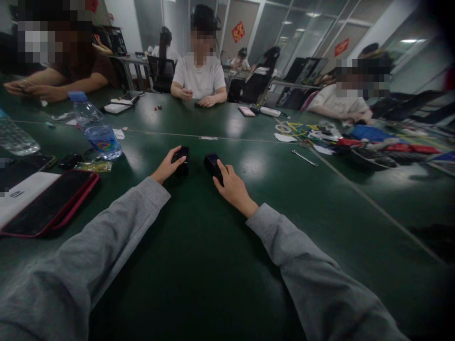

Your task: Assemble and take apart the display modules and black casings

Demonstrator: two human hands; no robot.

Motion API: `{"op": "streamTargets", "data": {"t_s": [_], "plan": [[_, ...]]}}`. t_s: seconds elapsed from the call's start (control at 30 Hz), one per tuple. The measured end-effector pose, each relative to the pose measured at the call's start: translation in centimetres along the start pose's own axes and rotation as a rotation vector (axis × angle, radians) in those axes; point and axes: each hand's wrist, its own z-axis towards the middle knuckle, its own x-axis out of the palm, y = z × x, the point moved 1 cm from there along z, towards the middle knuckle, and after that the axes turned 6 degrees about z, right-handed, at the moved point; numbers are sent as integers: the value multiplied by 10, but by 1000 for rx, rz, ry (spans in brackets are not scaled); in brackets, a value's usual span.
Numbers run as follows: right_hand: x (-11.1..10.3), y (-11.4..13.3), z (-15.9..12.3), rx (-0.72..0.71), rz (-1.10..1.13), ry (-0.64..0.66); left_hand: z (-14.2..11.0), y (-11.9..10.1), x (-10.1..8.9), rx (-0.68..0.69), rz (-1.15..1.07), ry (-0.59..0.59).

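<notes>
On the dark green table (199,227), my left hand (169,165) grips a small black box-shaped object (184,166), thumb on the near side and fingers over its top. A second black box-shaped object (211,162) lies a short gap to the right, turned at an angle. My right hand (232,187) is closed around its near end, with the index finger along the top. The two objects are apart from each other. Their exact kind is too dark to make out.
At left are a water bottle (99,135), another clear bottle (16,135) and a tablet in a red case (53,201). To the right lie a wrench (304,158) and a heap of cables and pouches (377,139). A person (199,71) sits opposite; others sit around.
</notes>
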Motion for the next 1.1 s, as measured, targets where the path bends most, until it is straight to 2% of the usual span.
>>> {"op": "streamTargets", "data": {"t_s": [0.1, 0.2, 0.27, 0.33, 0.43, 0.5, 0.63, 0.7, 0.77, 0.9, 1.0, 1.1], "plan": [[1, -1, 1, -27, 31, -37, -1, -1, 1, 2, 34, -21], [1, -3, 1, -48, 73, -76, -6, -6, 2, 21, 174, -23], [1, -4, 1, -46, 93, -89, -10, -12, 2, 40, 252, 5], [2, -5, 1, -44, 108, -96, -13, -18, 3, 49, 216, 65], [3, -6, 2, -47, 131, -101, -15, -26, 1, -13, 49, 177], [4, -7, 2, -49, 146, -100, -16, -31, -1, -57, 24, 269], [5, -8, 2, -47, 157, -95, -19, -41, -5, -87, 35, 580], [5, -7, 3, -40, 154, -97, -21, -43, -3, -137, -46, 673], [7, -2, 3, -33, 152, -103, -21, -43, 1, -185, -168, 600], [12, 14, 2, -38, 151, -91, -20, -37, 15, -268, -395, 244], [16, 25, 2, -50, 146, -51, -21, -36, 28, -299, -425, 174], [17, 28, 2, -49, 137, -30, -21, -38, 37, -239, -331, 147]]}}
